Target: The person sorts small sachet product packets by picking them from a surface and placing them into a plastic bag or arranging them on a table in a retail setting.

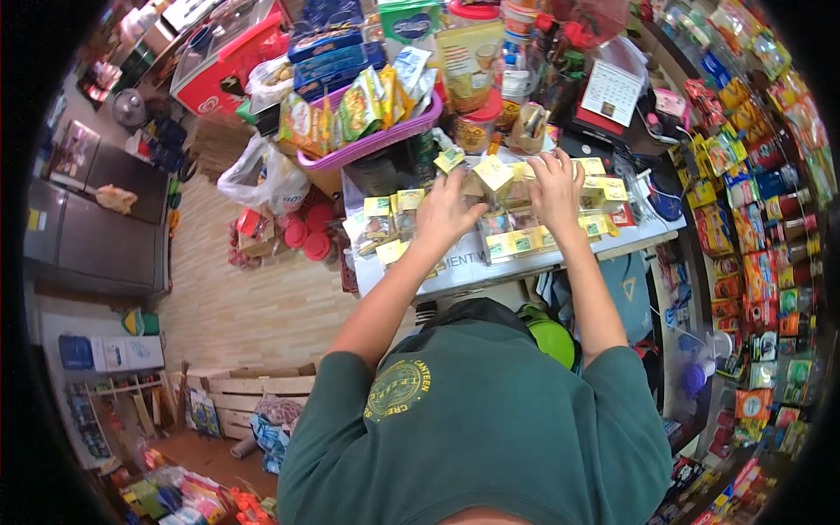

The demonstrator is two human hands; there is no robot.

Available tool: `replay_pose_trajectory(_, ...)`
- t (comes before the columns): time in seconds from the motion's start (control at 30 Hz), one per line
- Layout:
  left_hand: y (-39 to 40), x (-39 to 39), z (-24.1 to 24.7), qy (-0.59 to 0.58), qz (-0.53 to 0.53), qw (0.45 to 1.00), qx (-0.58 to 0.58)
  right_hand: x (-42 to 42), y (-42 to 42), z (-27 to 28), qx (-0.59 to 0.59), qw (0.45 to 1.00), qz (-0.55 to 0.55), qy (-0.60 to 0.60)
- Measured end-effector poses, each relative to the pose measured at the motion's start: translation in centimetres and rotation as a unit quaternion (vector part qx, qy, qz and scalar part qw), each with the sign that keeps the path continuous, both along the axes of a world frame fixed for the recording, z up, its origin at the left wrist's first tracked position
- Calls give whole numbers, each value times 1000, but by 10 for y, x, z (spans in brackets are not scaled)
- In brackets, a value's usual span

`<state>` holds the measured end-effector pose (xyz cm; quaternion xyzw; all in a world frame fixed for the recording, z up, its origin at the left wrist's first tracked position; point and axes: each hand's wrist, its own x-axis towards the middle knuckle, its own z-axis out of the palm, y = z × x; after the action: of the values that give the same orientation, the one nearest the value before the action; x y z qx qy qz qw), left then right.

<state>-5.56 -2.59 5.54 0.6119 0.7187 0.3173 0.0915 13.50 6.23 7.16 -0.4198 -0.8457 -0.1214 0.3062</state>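
Many small clear packs with yellow-and-green printed labels stand in rows and groups on a white-covered table [459, 279]. My left hand [449, 210] is over the packs left of the middle, fingers spread and fingertips at a pack; whether it grips one is hard to tell. Beside it, a yellow-topped pack [493, 173] sits tilted between my hands. My right hand [556, 190] rests its fingers on the packs of the right-hand group, with a row of packs [522, 241] at its near side. Another group of packs [394, 210] stands left of my left hand.
A purple plastic basket [374, 139] of food packets stands behind the packs, near plastic jars [476, 128] with red lids. A desk calendar [611, 92] is at the back right. A white plastic bag [262, 177] is left of the table. Shelves of packaged goods line the right side.
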Motion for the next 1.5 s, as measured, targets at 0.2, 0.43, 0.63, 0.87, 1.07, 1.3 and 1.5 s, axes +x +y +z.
replay_pose_trajectory(0.2,68,33,10,54,-39,989,-130,27,34,-30,-165,985,21,-42)
replay_pose_trajectory(0.43,45,-7,9,-24,-208,973,-94,20,38,-48,-62,997,5,46)
replay_pose_trajectory(0.63,15,-34,-5,-442,-248,857,-92,16,41,-48,-53,998,-8,30)
replay_pose_trajectory(0.87,7,-25,-39,-605,-148,779,-67,30,37,-44,-107,989,55,82)
replay_pose_trajectory(1.07,10,-12,-54,-821,-49,561,-95,35,1,-30,-35,980,113,158)
replay_pose_trajectory(1.3,9,-1,-47,-878,-112,451,-117,29,-32,-27,-115,945,133,276)
replay_pose_trajectory(1.5,10,14,-40,-781,-131,603,-92,-2,-41,-28,-446,733,168,486)
